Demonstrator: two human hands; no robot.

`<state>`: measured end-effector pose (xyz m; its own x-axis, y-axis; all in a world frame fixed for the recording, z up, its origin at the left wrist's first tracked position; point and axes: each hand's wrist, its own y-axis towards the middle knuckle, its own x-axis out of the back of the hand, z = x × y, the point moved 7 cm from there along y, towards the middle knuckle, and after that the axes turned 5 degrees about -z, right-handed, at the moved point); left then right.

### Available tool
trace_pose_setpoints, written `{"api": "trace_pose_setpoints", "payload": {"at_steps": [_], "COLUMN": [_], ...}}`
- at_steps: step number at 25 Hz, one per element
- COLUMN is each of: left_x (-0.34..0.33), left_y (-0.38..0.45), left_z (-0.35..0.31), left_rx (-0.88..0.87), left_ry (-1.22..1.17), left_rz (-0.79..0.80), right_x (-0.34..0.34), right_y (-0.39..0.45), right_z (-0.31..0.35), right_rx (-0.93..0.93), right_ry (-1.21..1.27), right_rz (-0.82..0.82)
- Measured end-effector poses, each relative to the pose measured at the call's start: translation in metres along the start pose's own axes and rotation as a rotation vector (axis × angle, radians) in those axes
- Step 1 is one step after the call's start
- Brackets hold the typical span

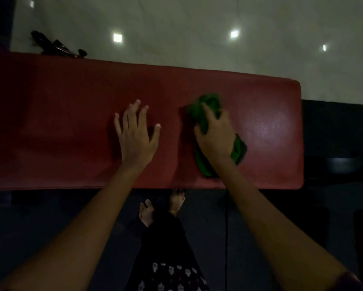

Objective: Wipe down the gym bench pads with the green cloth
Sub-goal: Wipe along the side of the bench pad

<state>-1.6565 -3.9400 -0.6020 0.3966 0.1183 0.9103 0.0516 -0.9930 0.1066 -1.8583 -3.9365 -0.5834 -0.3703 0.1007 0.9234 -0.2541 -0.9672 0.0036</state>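
- Markings: no brand, label or writing can be read on any surface; the lighting is dim.
- Left hand [137,133]: flat on the red bench pad [71,122], fingers straight and spread wide toward 12 o'clock, thumb out toward 2 o'clock. It holds nothing.
- Right hand [215,136]: fingers curled over the green cloth [207,110], gripping the bunched fabric and pressing it onto the pad. It lies just beside the left hand, at 3 o'clock from it, and apart from it.
- Green cloth: crumpled, blurred at its far end. Fabric shows beyond the fingers at 11 o'clock and below the wrist at 5 o'clock, so its long axis runs roughly 11 to 5 o'clock. It rests on the right half of the pad.
- Bench pad: long axis runs 9 to 3 o'clock; the rounded end points to 3 o'clock.
- Black hardware [57,46]: beyond the pad's far edge, at 10 o'clock.
- Bare feet [147,213]: on the dark floor below the near edge.
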Motion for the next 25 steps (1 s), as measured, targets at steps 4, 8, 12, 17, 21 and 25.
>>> {"api": "trace_pose_setpoints", "payload": {"at_steps": [4, 8, 12, 17, 21, 25], "left_x": [-0.012, -0.016, -0.017, -0.016, -0.017, -0.017], "left_y": [0.013, 0.013, 0.013, 0.014, 0.014, 0.014], "left_z": [0.020, 0.020, 0.019, 0.021, 0.021, 0.021], "left_rx": [0.017, 0.043, 0.048, 0.047, 0.046, 0.036], "left_ry": [0.128, 0.170, 0.170, 0.160, 0.152, 0.175], "left_rz": [0.080, 0.089, 0.091, 0.088, 0.081, 0.107], "right_x": [-0.010, 0.026, -0.002, -0.009, 0.031, -0.009], "right_y": [0.005, 0.072, 0.084, 0.089, 0.094, 0.084], "right_z": [0.024, -0.070, 0.001, 0.016, -0.066, 0.023], "right_rx": [0.446, -0.255, -0.210, 0.128, -0.361, -0.133], "right_ry": [-0.082, -0.067, -0.008, -0.100, -0.004, -0.003], "right_rz": [0.042, -0.097, -0.029, 0.116, -0.071, 0.087]}}
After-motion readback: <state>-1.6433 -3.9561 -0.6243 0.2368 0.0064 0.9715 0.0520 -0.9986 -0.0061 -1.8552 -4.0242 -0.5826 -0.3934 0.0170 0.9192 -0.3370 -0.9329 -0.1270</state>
